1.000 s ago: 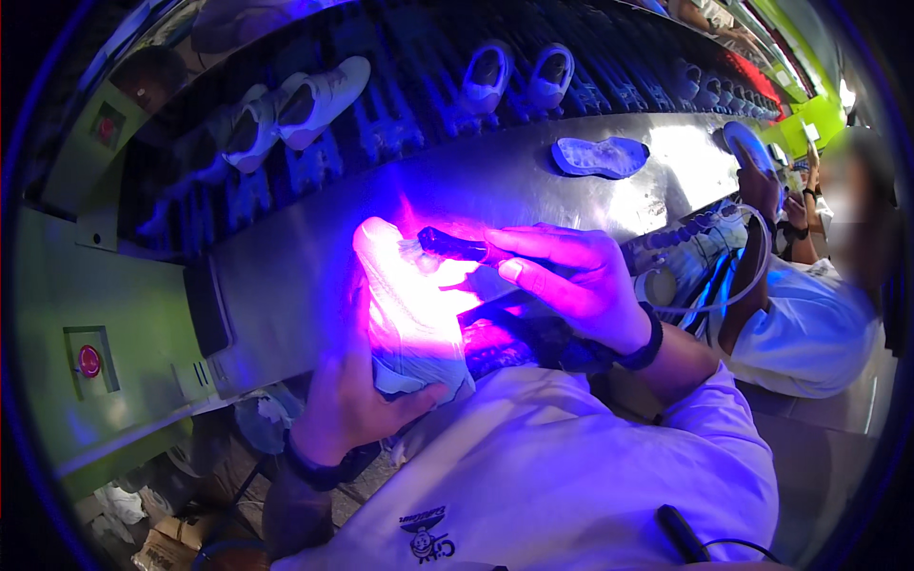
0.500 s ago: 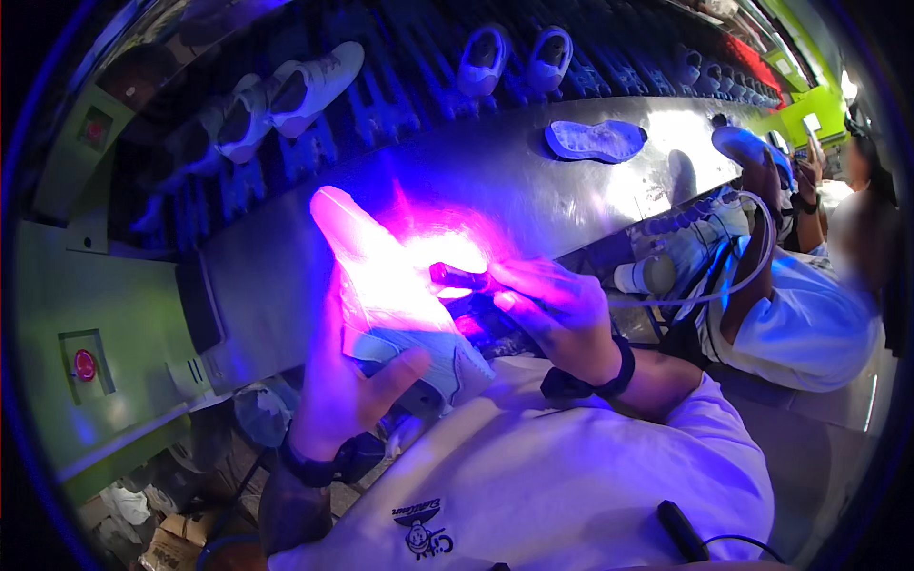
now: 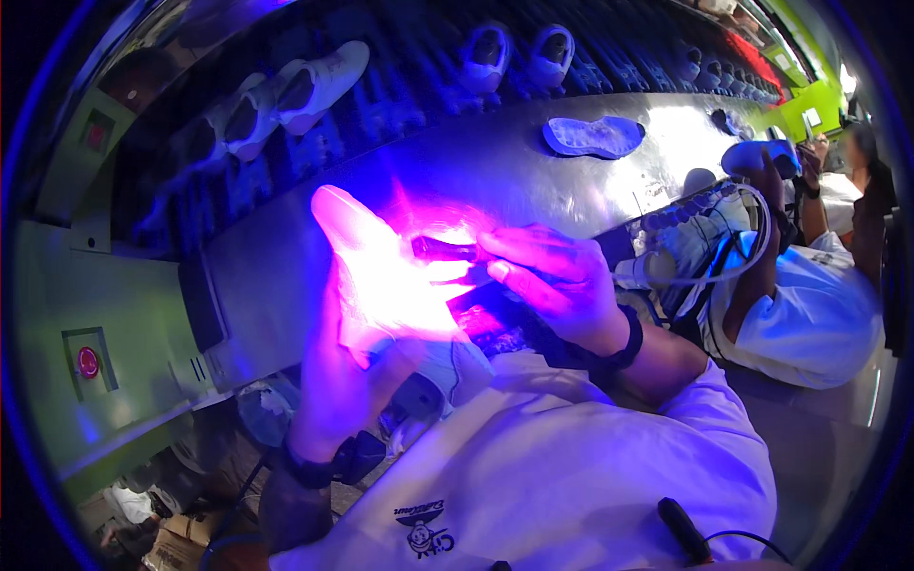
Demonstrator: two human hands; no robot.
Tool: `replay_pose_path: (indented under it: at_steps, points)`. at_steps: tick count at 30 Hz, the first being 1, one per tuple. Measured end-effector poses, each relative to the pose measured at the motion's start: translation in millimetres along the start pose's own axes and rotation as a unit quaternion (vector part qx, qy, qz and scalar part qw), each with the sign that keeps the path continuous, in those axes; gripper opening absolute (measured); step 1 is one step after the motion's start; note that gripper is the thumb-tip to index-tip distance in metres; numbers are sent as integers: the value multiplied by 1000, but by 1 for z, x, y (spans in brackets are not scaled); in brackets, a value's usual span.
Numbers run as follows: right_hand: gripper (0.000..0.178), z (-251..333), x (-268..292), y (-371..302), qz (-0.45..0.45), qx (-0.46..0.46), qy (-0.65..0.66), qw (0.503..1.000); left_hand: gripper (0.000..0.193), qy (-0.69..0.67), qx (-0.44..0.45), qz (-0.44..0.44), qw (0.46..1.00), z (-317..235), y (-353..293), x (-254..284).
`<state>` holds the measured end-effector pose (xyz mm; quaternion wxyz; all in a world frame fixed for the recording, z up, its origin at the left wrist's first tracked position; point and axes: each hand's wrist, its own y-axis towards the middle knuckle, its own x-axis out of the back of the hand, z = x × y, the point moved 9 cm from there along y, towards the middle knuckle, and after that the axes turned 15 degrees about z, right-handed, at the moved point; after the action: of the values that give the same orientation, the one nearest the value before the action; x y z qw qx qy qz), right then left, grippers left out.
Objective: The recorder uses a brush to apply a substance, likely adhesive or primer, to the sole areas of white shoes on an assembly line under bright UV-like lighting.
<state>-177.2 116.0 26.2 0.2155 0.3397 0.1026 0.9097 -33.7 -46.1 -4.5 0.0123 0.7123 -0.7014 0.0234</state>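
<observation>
My left hand (image 3: pixel 367 328) holds a white shoe (image 3: pixel 381 252) upright in front of my chest; strong violet light washes out its surface. My right hand (image 3: pixel 562 285) grips a small dark torch-like tool (image 3: pixel 443 249) whose tip points at the shoe's side, very close to it or touching. A dark band sits on each of my wrists. The lower part of the shoe is hidden behind my fingers.
A metal conveyor bench (image 3: pixel 495 176) runs across in front of me with a blue-white insole (image 3: pixel 592 136) on it. White shoes (image 3: pixel 295 90) hang on racks behind. To my right a person in white (image 3: pixel 809 305) handles another shoe (image 3: pixel 705 238).
My left hand has tilted the shoe more upright and raised it. My right hand with the light tool has shifted right and closer to the shoe's side.
</observation>
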Motion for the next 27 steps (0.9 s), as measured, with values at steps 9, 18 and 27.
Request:
replay_pose_path:
  at_steps: [9,18,27]
  points:
    - [30,-21,-16,-22,71,-136,170,973,67,-34,47,-92,994,15,-3,30]
    - [32,-16,-1,-20,108,-157,105,976,45,-8,109,-197,974,40,-13,53]
    - [30,5,18,-7,61,-84,-38,994,44,-251,56,-208,944,49,-1,38]
